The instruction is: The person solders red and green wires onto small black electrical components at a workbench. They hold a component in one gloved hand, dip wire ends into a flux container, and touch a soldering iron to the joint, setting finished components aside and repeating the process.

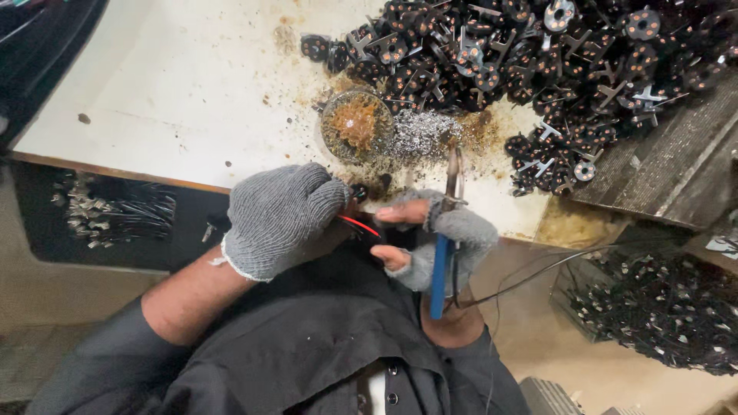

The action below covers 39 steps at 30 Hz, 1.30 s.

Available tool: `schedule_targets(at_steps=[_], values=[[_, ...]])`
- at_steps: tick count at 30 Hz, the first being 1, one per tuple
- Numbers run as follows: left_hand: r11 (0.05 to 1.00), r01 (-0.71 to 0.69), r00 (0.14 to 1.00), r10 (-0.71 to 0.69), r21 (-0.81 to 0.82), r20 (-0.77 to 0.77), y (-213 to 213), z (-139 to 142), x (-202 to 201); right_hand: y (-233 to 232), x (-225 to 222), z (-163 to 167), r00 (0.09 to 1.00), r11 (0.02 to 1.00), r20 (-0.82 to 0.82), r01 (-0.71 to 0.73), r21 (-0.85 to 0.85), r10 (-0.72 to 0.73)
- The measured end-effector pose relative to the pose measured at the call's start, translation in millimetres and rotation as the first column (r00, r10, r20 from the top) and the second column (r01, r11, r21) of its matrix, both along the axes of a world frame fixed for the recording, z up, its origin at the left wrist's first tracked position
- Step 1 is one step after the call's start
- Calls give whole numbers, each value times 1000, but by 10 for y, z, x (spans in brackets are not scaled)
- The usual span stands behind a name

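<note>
**Gloved hands at the tabletop edge**

Left hand [280,219], in a grey knitted glove, sits at centre frame with its fingers curled together around a small dark part [359,192] that trails a thin red wire [358,225]. Just to the right, the right hand [430,242] wears a grey fingerless glove; its bare fingertips point toward the left hand, and its palm is closed around blue-handled metal pliers [444,246], whose tips point up the frame. Thin black wires [538,273] run off to the right from under this hand. Beyond the hands, on the stained white tabletop [184,84], a small round dish of amber residue [356,124] stands beside a heap of silvery metal shavings [419,134]. Farther back, across the upper right of the frame, lies a large pile of small black round parts with metal tabs [553,54].
</note>
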<state>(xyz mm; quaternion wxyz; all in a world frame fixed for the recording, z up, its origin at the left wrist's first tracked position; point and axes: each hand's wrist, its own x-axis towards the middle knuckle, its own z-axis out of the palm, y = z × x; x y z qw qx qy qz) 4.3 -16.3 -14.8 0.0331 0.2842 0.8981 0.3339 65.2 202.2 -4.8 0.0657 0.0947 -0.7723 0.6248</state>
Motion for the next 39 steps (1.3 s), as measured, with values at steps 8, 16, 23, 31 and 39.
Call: schedule_targets(at_steps=[8,16,23,31,39], values=[[999,32,999,-33,27,33,-21,34,-25,0,35,-34,981,954,179,19,298,-75],[1000,31,999,-31,0,42,14,115,-85,-69,-11,-105,996,996,-51,81,30,-79],[932,196,805,-331,306,492,-161,494,-315,-8,13,-184,996,995,-6,91,32,-90],[965,18,740,-188,260,646,-109,370,-174,-56,-50,22,990,989,52,131,-67,-128],[950,18,787,-205,311,582,-100,320,-147,-87,-103,146,972,996,230,36,79,-54]])
